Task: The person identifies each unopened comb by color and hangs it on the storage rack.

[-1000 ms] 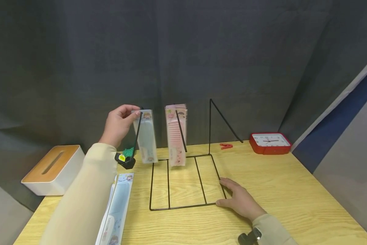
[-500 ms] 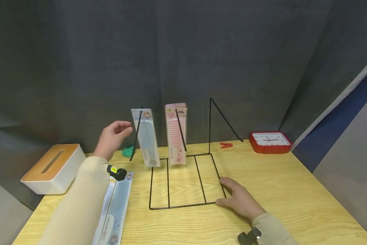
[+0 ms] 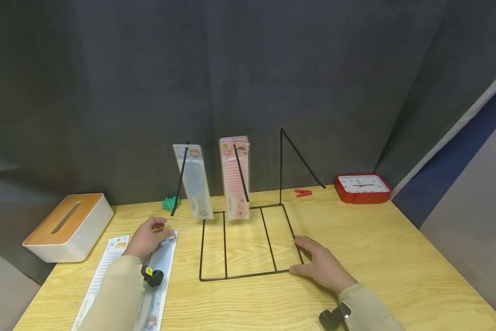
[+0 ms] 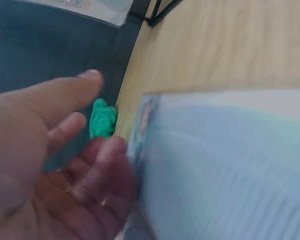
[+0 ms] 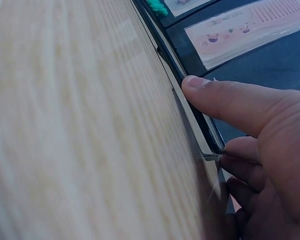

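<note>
My left hand [image 3: 147, 238] holds nothing and hovers over the upper end of a blue packaged comb [image 3: 165, 269] on the table. Its fingers are relaxed, near the package's end in the left wrist view. Under my left sleeve lies another packaged comb [image 3: 105, 262], partly hidden. My right hand [image 3: 320, 264] holds the near right corner of a black wire display rack [image 3: 252, 276], thumb along the front bar and fingers at the side. On the rack's left hook hangs a blue packaged comb [image 3: 194, 184]. Pink packaged combs [image 3: 234, 184] hang from the middle hook, overlapping.
Nothing hangs from the rack's right hook [image 3: 303, 158]. A white tissue box [image 3: 82, 234] with a wooden lid stands at the left. Behind are a green object [image 3: 170, 203], a red clip [image 3: 303, 193] and a red clock [image 3: 361, 197]. A dark curtain [image 3: 248, 69] closes the back.
My left hand has let go of the blue packaged comb on the left hook and come down toward the combs on the table. The hung comb has swung slightly. My right hand stays at the rack's corner.
</note>
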The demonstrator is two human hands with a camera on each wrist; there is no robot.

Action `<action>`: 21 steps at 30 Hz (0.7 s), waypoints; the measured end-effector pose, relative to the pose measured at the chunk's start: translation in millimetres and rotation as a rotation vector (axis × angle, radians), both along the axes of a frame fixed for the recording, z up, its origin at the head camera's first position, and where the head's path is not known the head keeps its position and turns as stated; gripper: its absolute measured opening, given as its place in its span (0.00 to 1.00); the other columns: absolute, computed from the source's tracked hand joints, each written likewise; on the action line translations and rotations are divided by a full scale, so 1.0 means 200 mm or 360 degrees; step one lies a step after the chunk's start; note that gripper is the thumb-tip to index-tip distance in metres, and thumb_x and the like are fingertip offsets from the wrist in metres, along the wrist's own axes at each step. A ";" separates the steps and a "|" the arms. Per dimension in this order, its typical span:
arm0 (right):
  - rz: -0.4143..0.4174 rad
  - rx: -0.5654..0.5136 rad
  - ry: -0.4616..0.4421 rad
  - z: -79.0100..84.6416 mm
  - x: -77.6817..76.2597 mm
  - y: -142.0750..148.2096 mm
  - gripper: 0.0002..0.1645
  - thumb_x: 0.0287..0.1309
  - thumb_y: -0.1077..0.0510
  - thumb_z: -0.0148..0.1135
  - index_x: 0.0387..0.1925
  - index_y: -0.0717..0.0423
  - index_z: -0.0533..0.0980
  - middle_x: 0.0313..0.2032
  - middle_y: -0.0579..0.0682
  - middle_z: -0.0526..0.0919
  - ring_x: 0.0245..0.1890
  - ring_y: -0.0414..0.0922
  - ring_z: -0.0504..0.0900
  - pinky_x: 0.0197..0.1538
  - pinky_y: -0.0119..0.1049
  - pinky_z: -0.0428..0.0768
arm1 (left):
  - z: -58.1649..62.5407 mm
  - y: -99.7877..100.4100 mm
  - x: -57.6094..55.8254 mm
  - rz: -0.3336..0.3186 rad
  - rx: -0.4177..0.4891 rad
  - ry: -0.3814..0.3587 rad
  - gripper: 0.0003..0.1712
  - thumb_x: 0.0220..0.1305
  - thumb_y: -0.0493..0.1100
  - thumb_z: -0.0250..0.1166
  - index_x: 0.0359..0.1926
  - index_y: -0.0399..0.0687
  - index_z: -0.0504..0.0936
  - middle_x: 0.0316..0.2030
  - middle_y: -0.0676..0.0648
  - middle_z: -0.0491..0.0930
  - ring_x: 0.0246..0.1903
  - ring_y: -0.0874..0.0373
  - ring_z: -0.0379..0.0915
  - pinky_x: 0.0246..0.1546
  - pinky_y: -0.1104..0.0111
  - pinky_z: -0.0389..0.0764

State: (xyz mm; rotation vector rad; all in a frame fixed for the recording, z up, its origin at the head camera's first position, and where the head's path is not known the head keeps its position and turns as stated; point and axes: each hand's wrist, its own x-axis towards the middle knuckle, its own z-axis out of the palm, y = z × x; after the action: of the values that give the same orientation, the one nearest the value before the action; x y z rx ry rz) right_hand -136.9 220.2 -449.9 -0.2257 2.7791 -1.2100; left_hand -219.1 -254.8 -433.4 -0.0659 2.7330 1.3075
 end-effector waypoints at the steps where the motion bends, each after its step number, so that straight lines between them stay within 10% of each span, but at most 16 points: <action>1: 0.0001 0.0002 -0.0003 0.00 0.00 0.00 0.53 0.50 0.43 0.78 0.72 0.58 0.66 0.74 0.58 0.63 0.75 0.62 0.56 0.73 0.62 0.56 | -0.01 0.01 0.00 0.0005 0.0031 -0.0017 0.36 0.68 0.49 0.68 0.69 0.37 0.66 0.66 0.31 0.67 0.55 0.41 0.75 0.48 0.57 0.82; 5: 0.0003 0.0010 -0.0007 -0.01 -0.01 0.00 0.53 0.49 0.42 0.78 0.72 0.58 0.66 0.74 0.57 0.63 0.75 0.61 0.55 0.73 0.62 0.56 | -0.03 0.04 0.02 0.0031 0.0092 -0.0044 0.37 0.65 0.47 0.70 0.68 0.37 0.67 0.67 0.30 0.66 0.54 0.41 0.75 0.50 0.56 0.81; 11: 0.0012 0.0010 0.0003 -0.01 -0.01 0.00 0.53 0.50 0.42 0.77 0.72 0.58 0.66 0.74 0.57 0.63 0.75 0.61 0.55 0.73 0.62 0.56 | -0.04 0.08 0.03 0.0008 -0.0208 0.0023 0.37 0.63 0.51 0.72 0.65 0.36 0.71 0.65 0.29 0.70 0.64 0.33 0.65 0.62 0.42 0.70; 21: 0.0022 -0.0009 -0.0003 -0.01 -0.01 0.01 0.53 0.49 0.42 0.78 0.72 0.59 0.66 0.74 0.57 0.63 0.75 0.61 0.55 0.73 0.62 0.56 | -0.05 0.10 0.03 -0.0056 -0.0358 0.0049 0.40 0.61 0.48 0.73 0.66 0.32 0.69 0.61 0.26 0.69 0.60 0.30 0.67 0.55 0.41 0.75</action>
State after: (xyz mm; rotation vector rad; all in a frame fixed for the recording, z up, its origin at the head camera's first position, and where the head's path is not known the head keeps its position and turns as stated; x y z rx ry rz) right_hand -138.5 221.7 -451.9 -0.2435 2.7684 -1.2143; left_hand -213.8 -234.9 -443.6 -0.0164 2.8810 0.9958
